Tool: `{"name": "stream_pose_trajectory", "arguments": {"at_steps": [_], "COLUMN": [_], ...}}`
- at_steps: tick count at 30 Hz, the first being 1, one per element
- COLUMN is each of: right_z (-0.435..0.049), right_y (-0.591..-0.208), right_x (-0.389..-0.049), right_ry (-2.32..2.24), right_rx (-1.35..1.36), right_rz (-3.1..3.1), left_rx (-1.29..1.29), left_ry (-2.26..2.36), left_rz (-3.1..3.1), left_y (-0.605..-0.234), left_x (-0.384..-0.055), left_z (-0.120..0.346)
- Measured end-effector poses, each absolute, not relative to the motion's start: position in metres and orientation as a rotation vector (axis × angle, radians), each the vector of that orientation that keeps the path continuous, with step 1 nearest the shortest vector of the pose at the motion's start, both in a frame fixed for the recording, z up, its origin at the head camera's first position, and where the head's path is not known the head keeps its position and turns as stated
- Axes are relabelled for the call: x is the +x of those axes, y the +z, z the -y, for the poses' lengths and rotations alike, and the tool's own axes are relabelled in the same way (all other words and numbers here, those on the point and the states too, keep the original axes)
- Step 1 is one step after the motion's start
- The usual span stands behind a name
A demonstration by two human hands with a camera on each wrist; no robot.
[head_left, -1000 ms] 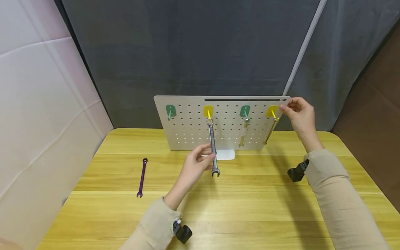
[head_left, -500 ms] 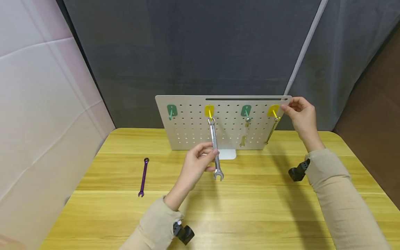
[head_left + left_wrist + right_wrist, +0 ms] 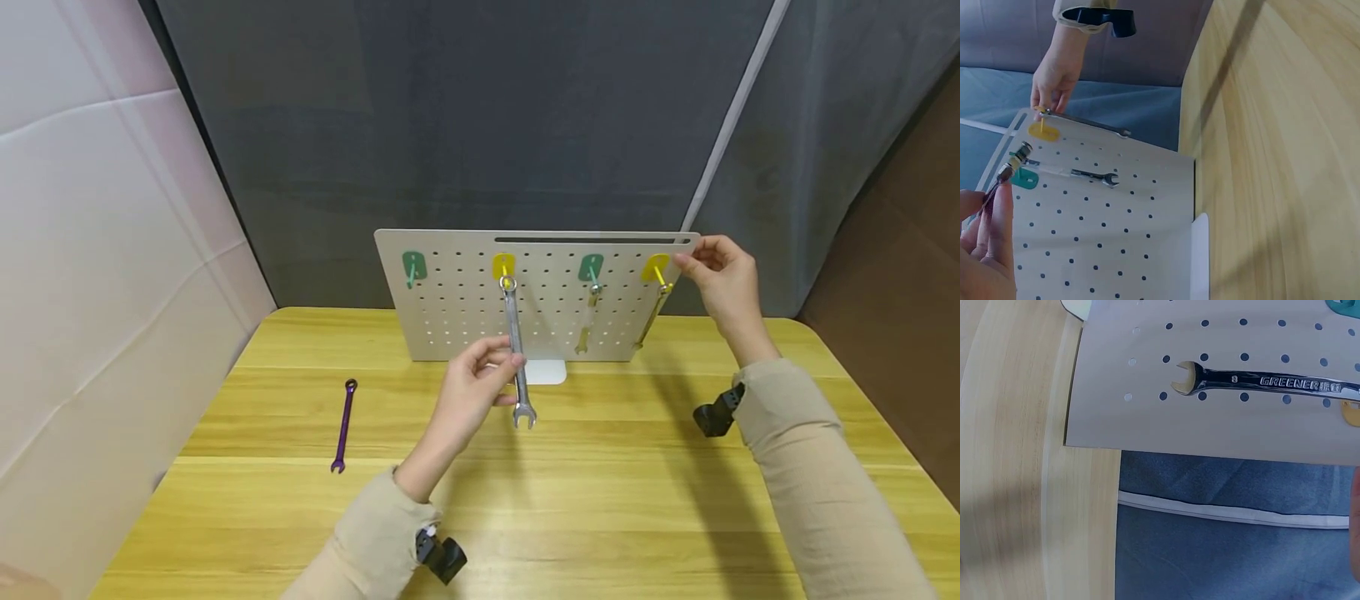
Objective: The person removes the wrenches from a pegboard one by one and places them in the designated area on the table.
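Observation:
My left hand (image 3: 468, 387) pinches a silver combination wrench (image 3: 513, 321) by its shank. The wrench's ring end is at the tip of the second hook from the left, a yellow one (image 3: 503, 263); I cannot tell whether the ring is around it. My right hand (image 3: 722, 279) pinches the upper right corner of the white pegboard (image 3: 461, 308), thumb in front. From the right yellow hook (image 3: 655, 265) hangs another silver wrench (image 3: 1260, 381), marked 8 in the right wrist view. A third silver wrench (image 3: 1094, 175) hangs on the right green hook (image 3: 591, 267).
A purple combination wrench (image 3: 343, 427) lies on the wooden table (image 3: 600, 500), left of my left hand. The leftmost green hook (image 3: 413, 265) bears nothing. The pegboard stands on a white foot (image 3: 547, 372), with a dark grey curtain (image 3: 450, 125) behind.
The ring end of the held wrench has risen slightly at the yellow hook, and its open end has shifted a little right. My right hand stays at the pegboard's corner.

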State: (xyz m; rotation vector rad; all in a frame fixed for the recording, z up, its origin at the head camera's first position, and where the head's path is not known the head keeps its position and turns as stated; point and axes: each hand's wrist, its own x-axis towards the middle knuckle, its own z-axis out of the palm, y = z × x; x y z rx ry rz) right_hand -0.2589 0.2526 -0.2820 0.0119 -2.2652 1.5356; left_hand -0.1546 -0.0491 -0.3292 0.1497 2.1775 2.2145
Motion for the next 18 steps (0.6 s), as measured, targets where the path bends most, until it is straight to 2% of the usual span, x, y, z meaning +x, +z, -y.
{"name": "stream_pose_trajectory", "arguments": {"at_steps": [9,18], "right_z": [-0.254,-0.254], "right_y": [-0.283,-0.283], "right_x": [-0.259,-0.260], "right_ry": [1.551,1.555], "right_rx": [0.027,0.031], "right_rz": [2.261,2.254], "left_rx": [0.173,0.125], "left_ry": [2.177,2.114], "left_rz": [-2.224,-2.229], "left_y": [-0.327,-0.346], "left_x": [-0.151,-0.145], "left_z": [0.055,0.063]}}
